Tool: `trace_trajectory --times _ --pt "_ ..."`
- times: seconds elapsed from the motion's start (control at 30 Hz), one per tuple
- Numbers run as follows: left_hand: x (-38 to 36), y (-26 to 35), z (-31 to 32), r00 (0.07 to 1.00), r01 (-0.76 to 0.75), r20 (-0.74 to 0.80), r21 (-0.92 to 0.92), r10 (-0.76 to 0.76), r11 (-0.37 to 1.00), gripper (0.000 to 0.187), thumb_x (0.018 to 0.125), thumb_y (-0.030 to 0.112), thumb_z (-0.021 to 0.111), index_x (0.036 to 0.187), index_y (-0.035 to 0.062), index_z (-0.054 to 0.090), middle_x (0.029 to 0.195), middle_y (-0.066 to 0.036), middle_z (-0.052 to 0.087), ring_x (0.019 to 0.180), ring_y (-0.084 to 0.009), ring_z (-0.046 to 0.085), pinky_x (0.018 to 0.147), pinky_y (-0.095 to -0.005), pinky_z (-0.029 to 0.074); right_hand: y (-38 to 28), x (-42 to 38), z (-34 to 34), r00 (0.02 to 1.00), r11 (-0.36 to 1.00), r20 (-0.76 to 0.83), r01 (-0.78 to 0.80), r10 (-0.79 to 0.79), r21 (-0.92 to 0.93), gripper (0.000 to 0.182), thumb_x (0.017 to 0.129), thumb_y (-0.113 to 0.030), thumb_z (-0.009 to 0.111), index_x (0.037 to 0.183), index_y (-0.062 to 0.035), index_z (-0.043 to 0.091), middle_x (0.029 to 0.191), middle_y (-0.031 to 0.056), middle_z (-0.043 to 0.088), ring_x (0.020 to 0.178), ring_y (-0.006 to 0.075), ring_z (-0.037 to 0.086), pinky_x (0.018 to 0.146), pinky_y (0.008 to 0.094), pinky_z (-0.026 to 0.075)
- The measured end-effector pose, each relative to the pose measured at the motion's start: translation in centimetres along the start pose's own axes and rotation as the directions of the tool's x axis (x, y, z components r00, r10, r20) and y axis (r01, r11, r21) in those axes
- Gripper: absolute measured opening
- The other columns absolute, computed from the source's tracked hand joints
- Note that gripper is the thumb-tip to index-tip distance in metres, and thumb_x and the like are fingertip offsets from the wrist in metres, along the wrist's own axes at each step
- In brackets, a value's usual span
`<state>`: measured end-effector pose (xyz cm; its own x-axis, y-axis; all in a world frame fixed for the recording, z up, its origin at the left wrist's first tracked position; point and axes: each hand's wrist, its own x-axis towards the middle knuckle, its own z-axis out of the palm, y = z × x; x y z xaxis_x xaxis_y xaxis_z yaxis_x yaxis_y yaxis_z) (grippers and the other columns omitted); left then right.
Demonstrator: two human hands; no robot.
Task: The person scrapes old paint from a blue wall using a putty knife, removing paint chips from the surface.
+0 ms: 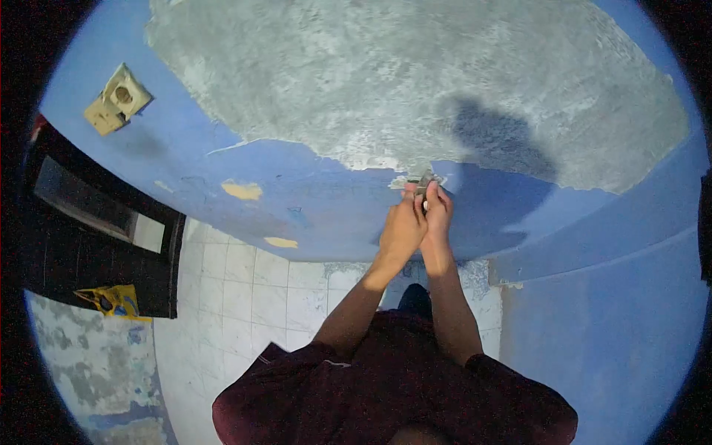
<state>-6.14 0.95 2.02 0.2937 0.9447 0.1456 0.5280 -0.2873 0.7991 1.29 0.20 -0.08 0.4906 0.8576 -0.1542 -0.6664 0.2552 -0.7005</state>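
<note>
My left hand (402, 231) and my right hand (437, 215) are close together at the blue wall (334, 200). Both are closed around a small scraper (426, 179), its greyish blade against the ragged lower edge of a large bare grey patch (356, 81). The handle is mostly hidden by my fingers. Around the blade the paint looks chipped and whitish. A lifted strip of paint curls along the patch's edge to the left. My shadow falls on the wall to the right of my hands.
An old switch and socket plate (119, 100) is fixed on the wall at the upper left. A dark piece of furniture or door frame (96, 222) stands left, with a yellow bag (111, 302) by it. White tiles (271, 285) cover the floor; another blue wall (601, 326) rises right.
</note>
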Motion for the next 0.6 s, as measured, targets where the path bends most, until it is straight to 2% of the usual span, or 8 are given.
trace_trajectory --times 0.13,0.23,0.3,0.33,0.4,0.47,0.53,0.6 --pt "-0.2 1.5 -2.9 0.993 -0.035 0.116 0.15 0.017 0.988 0.032 0.097 0.026 0.045 0.102 -0.0017 0.06 0.074 -0.031 0.062 0.072 -0.05 0.061 0.066 -0.0565 0.049 0.5 -0.3 0.3 0.995 0.999 0.092 0.031 -0.035 0.044 0.046 0.099 -0.041 0.049 0.102 0.0027 0.063 0.095 0.0133 0.068 0.082 0.0199 0.065 0.073 0.0321 0.054" --pt "0.2 -1.1 -0.9 0.995 -0.053 0.081 0.012 0.052 0.999 0.031 0.097 0.027 0.046 0.099 -0.0011 0.06 0.074 -0.03 0.062 0.072 -0.0496 0.061 0.064 -0.057 0.048 0.6 -0.6 -0.3 0.99 0.993 0.094 0.098 -0.104 0.063 0.043 0.1 -0.039 0.049 0.103 0.0017 0.064 0.096 0.0107 0.068 0.083 0.0182 0.064 0.073 0.0322 0.053" --pt "-0.2 -3.3 1.5 0.991 -0.107 0.062 -0.123 0.115 0.987 0.031 0.098 0.027 0.046 0.096 -0.0014 0.059 0.073 -0.03 0.061 0.072 -0.049 0.061 0.063 -0.0563 0.047 -0.8 -0.8 -2.0 0.985 0.939 0.155 0.127 -0.081 -0.319 0.039 0.101 -0.035 0.05 0.106 0.0011 0.064 0.097 0.0097 0.069 0.085 0.0178 0.064 0.074 0.0313 0.052" --pt "-0.5 -3.9 2.6 0.986 -0.154 0.024 -0.253 0.165 0.955 0.032 0.098 0.027 0.046 0.093 -0.0017 0.059 0.073 -0.029 0.061 0.072 -0.0483 0.061 0.062 -0.0556 0.045 -0.7 -0.8 -3.9 0.985 0.939 0.144 0.135 -0.093 -0.318 0.039 0.101 -0.035 0.05 0.106 0.0011 0.064 0.097 0.0097 0.069 0.085 0.0178 0.064 0.074 0.0313 0.052" --pt "-1.2 -4.3 4.2 0.988 -0.148 0.004 -0.284 0.156 0.947 0.033 0.099 0.027 0.046 0.09 -0.0019 0.058 0.071 -0.028 0.06 0.069 -0.0481 0.06 0.06 -0.0532 0.045 0.8 -0.7 -10.1 0.984 0.756 0.067 0.169 -0.163 -0.632 0.038 0.1 -0.033 0.051 0.111 0.0008 0.063 0.1 0.0092 0.069 0.089 0.0185 0.065 0.079 0.0317 0.051" --pt "-1.3 -4.6 5.8 0.991 -0.134 -0.015 -0.315 0.136 0.94 0.034 0.1 0.027 0.045 0.087 -0.0021 0.056 0.068 -0.027 0.058 0.066 -0.0478 0.059 0.059 -0.0508 0.044 1.1 -3.3 -15.6 0.942 0.621 -0.052 0.177 -0.332 -0.763 0.032 0.097 -0.024 0.054 0.113 0.0028 0.064 0.101 0.0124 0.07 0.095 0.0195 0.064 0.088 0.0342 0.049" --pt "-0.7 -4.6 7.1 0.973 -0.221 -0.162 -0.455 0.164 0.863 0.041 0.102 0.032 0.043 0.076 0.0018 0.049 0.053 -0.007 0.045 0.047 -0.0171 0.048 0.047 -0.034 0.039 1.2 -7.4 -22.0 0.893 0.548 -0.081 0.197 -0.442 -0.813 0.036 0.092 -0.023 0.061 0.116 0.004 0.063 0.101 0.0143 0.07 0.098 0.0211 0.064 0.092 0.0354 0.047" --pt "-0.6 -3.4 6.6 0.981 -0.189 -0.142 -0.5 0.135 0.845 0.041 0.103 0.033 0.043 0.075 0.0025 0.049 0.054 -0.004 0.045 0.048 -0.0135 0.047 0.046 -0.0328 0.038 2.2 -12.2 -28.9 0.848 0.691 -0.198 0.242 -0.492 -0.681 0.034 0.085 -0.006 0.058 0.117 0.0056 0.059 0.091 0.013 0.069 0.09 0.0207 0.065 0.09 0.0369 0.049"
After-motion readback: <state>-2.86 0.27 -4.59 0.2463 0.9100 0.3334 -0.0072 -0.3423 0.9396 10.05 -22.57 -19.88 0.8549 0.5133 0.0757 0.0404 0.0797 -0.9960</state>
